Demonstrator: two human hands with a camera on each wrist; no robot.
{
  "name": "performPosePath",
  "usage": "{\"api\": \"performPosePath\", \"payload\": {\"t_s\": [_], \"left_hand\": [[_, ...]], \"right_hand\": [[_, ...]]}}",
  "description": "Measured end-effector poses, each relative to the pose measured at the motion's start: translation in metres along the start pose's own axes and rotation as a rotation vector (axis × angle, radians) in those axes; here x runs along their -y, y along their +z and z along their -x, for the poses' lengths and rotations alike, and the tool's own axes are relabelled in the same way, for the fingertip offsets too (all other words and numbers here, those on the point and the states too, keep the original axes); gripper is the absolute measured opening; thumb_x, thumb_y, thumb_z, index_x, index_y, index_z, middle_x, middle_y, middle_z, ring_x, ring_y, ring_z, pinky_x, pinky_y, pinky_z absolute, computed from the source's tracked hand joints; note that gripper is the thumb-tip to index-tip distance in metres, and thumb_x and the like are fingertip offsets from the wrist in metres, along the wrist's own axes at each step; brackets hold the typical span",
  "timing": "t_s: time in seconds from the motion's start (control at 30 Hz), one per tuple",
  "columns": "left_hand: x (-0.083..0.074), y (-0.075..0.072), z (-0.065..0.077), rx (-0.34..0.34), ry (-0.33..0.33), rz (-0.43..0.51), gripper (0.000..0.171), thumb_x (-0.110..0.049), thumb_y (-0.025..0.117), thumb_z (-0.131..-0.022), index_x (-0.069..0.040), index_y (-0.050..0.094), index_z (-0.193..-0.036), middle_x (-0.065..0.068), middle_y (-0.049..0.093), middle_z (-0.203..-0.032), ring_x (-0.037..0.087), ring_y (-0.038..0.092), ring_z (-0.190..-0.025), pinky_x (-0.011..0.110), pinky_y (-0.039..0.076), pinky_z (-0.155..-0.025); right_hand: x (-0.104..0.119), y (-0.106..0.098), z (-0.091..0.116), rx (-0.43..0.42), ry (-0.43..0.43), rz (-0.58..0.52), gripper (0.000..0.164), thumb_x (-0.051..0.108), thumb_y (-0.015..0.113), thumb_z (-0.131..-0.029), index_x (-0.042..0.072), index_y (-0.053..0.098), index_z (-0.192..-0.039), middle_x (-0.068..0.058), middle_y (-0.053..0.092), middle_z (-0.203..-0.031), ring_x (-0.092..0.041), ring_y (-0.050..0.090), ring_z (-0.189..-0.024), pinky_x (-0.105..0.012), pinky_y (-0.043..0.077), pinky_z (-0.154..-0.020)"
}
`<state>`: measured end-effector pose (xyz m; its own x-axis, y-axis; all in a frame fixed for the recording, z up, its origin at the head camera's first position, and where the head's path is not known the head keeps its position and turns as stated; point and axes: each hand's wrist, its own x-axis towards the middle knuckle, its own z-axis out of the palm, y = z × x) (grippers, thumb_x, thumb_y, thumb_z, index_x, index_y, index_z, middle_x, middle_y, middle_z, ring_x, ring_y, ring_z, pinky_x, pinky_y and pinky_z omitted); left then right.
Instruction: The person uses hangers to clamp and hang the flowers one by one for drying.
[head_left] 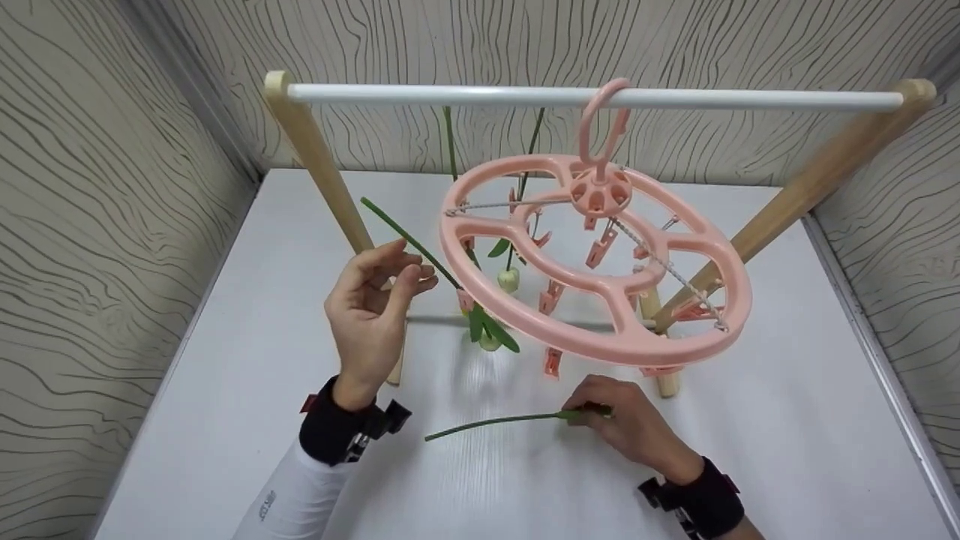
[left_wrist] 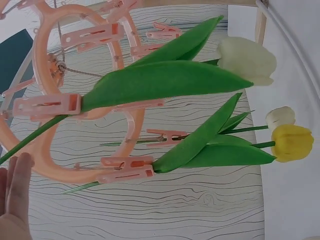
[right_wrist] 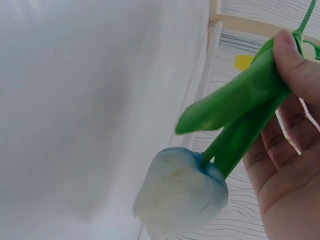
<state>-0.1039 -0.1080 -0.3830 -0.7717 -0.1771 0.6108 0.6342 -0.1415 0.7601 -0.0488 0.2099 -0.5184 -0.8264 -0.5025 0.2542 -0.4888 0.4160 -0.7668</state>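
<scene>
A pink round clip hanger (head_left: 495,307) hangs tilted by its hook. One of its pink clips (left_wrist: 47,105) grips a white tulip (left_wrist: 247,60), hanging bloom down with its stem rising past the ring. Beside that stem is my left hand (head_left: 371,304), its fingers loosely bent in the head view and holding nothing. A yellow tulip (left_wrist: 292,142) and another white tulip (left_wrist: 280,116) hang from other clips. My right hand (head_left: 626,424), below the ring's front edge, pinches a white tulip with a blue base (right_wrist: 182,195) around its leaves; the stem points left.
A white bar (head_left: 435,95) on wooden legs (head_left: 319,165) carries the hanger over a white table (head_left: 225,337). Several unused-looking pink clips (head_left: 551,363) dangle around the ring. Wood-grain patterned walls (head_left: 375,45) stand behind and at both sides.
</scene>
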Motion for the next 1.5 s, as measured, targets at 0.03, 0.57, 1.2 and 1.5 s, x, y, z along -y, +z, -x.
{"api": "performPosePath", "payload": {"t_s": [0.03, 0.57, 1.2, 1.5], "left_hand": [[0.001, 0.0, 0.002, 0.005, 0.0, 0.004, 0.029, 0.007, 0.061, -0.089, 0.02, 0.052, -0.113, 0.003, 0.069, -0.097, 0.016, 0.073, -0.085, 0.037, 0.064, -0.073], [0.02, 0.007, 0.066, 0.105, -0.098, 0.048, 0.022, 0.014, 0.057, -0.088, 0.018, 0.054, -0.11, 0.012, 0.067, -0.097, 0.016, 0.072, -0.086, 0.036, 0.065, -0.07], [0.023, 0.048, 0.109, 0.229, -0.06, 0.079, 0.026, 0.016, 0.064, -0.082, 0.008, 0.057, -0.106, 0.024, 0.063, -0.096, 0.011, 0.071, -0.093, 0.037, 0.065, -0.073], [0.023, 0.052, 0.112, 0.22, -0.071, 0.086, 0.022, 0.015, 0.065, -0.082, 0.007, 0.059, -0.102, 0.022, 0.064, -0.094, 0.011, 0.071, -0.091, 0.035, 0.065, -0.069]], "right_hand": [[0.002, -0.001, 0.001, -0.012, -0.006, -0.02, 0.017, 0.012, 0.075, -0.082, 0.025, 0.072, -0.092, 0.008, 0.069, -0.084, -0.002, 0.06, -0.073, -0.015, 0.052, -0.062], [0.024, -0.001, -0.003, -0.139, -0.035, -0.258, 0.028, -0.01, 0.072, -0.077, 0.015, 0.072, -0.09, -0.001, 0.068, -0.082, -0.008, 0.064, -0.074, -0.017, 0.056, -0.065], [0.043, 0.019, -0.023, -0.196, -0.169, -0.479, 0.033, -0.018, 0.067, -0.077, 0.004, 0.068, -0.102, -0.007, 0.069, -0.09, -0.009, 0.064, -0.079, -0.02, 0.059, -0.062], [0.046, 0.021, -0.023, -0.199, -0.12, -0.439, 0.028, -0.012, 0.069, -0.079, 0.006, 0.069, -0.1, -0.009, 0.069, -0.092, -0.014, 0.067, -0.082, -0.024, 0.062, -0.067]]}}
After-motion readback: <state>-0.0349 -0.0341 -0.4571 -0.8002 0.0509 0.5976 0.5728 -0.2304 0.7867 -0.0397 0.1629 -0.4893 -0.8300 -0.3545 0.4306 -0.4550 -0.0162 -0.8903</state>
